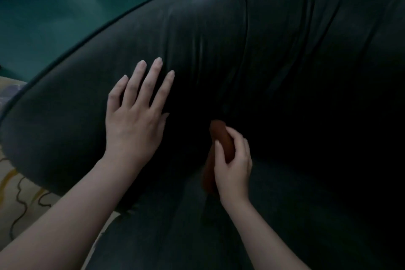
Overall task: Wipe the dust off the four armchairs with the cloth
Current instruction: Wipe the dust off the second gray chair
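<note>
A dark green leather armchair (252, 55) fills most of the head view, its creased backrest curving from upper right to lower left. My left hand (135, 114) lies flat on the backrest with straight, spread fingers. My right hand (233, 160) grips a bunched reddish-brown cloth (221, 140) low down, where the backrest meets the seat. Part of the cloth hangs below my fingers. The scene is dim and the right side of the chair is in deep shadow.
A teal floor (43, 17) shows beyond the chair's top edge at the upper left. A pale patterned fabric with yellow and black lines (19, 190) lies at the lower left beside the chair.
</note>
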The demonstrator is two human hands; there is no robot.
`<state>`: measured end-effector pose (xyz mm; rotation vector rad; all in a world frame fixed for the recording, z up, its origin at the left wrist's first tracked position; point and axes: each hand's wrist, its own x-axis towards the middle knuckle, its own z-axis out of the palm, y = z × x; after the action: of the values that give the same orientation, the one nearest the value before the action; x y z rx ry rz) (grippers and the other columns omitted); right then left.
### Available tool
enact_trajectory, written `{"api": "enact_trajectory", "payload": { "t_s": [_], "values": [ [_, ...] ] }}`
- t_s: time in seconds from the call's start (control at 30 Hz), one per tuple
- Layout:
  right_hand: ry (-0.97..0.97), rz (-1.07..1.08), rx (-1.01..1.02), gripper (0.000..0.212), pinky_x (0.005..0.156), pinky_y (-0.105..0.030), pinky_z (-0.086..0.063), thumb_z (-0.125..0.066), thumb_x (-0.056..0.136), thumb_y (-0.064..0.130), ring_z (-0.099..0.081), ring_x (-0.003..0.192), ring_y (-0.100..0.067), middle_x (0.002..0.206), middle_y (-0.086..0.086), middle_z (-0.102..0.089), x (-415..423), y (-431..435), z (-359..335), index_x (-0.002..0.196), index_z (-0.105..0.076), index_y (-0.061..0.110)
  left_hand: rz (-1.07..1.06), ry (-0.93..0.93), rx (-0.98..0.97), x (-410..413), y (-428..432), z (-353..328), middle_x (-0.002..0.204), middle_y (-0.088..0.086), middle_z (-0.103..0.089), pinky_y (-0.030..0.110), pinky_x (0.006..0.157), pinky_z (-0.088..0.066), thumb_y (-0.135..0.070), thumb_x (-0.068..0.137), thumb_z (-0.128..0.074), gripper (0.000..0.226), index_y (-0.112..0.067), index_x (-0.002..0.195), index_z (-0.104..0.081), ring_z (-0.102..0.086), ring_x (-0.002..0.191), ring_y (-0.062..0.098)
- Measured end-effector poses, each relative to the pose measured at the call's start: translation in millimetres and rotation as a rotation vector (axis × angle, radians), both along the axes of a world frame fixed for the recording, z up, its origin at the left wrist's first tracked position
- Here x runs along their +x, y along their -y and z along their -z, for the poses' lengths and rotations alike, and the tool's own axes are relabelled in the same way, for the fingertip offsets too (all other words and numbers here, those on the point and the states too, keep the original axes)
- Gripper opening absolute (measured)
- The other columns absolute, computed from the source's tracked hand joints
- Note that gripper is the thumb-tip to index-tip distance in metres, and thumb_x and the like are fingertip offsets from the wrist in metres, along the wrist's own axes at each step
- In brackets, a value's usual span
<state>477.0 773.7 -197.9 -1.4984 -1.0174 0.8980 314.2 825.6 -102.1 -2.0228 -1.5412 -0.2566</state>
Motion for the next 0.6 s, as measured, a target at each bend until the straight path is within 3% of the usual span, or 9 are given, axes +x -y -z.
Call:
{"api": "enact_trajectory", "payload": {
  "t_s": [0.13,0.27,0.37,0.5,0.6],
  "values": [
    [-0.051,0.163,0.201,0.035,0.096,-0.007,-0.037,-0.057,0.098,0.013,-0.051,0.114,0.0,0.126,0.002,-0.052,-22.7,-45.4,-6.5,0.132,-0.054,0.016,0.028,-0.017,0.059,-3.2,-2.1,5.0,0.161,0.009,-0.026,0.037,0.111,-0.009,-0.021,0.087,-0.069,0.074,-0.015,0.152,-0.034,-0.021,0.144,0.028],
    [-0.026,0.273,0.292,0.036,0.098,-0.014,-0.042,-0.058,0.097,0.01,-0.051,0.118,-0.008,0.129,-0.006,-0.054,-49.8,-77.1,2.2,0.133,-0.053,0.011,0.048,-0.027,0.083,-4.5,-3.6,7.8,0.161,0.009,-0.026,0.04,0.11,-0.013,-0.019,0.087,-0.067,0.075,-0.014,0.153,-0.032,-0.02,0.144,0.029],
    [-0.013,0.196,0.21,0.042,0.096,-0.009,-0.035,-0.056,0.097,0.007,-0.042,0.119,0.002,0.138,-0.001,-0.047,-69.2,-84.2,16.0,0.137,-0.049,0.018,0.052,-0.028,0.075,-5.3,-4.5,8.4,0.162,0.009,-0.024,0.043,0.108,-0.015,-0.02,0.087,-0.068,0.077,-0.014,0.153,-0.03,-0.019,0.144,0.029],
    [0.031,0.151,0.057,0.04,0.092,0.0,-0.025,-0.053,0.098,0.01,-0.047,0.122,-0.01,0.139,-0.003,-0.049,-79.6,-86.0,34.5,0.138,-0.05,0.015,0.045,-0.033,0.075,-6.0,-5.1,7.6,0.162,0.008,-0.023,0.042,0.108,-0.015,-0.022,0.087,-0.068,0.077,-0.015,0.154,-0.029,-0.02,0.145,0.029],
    [-0.048,-0.086,-0.23,0.038,0.101,-0.019,-0.039,-0.052,0.1,0.016,-0.054,0.123,-0.023,0.134,-0.008,-0.056,-70.0,-80.6,48.5,0.139,-0.049,0.017,0.045,-0.032,0.073,-4.5,-4.3,8.3,0.162,0.007,-0.024,0.041,0.109,-0.015,-0.023,0.088,-0.066,0.075,-0.015,0.154,-0.029,-0.02,0.145,0.029]
  ]
}}
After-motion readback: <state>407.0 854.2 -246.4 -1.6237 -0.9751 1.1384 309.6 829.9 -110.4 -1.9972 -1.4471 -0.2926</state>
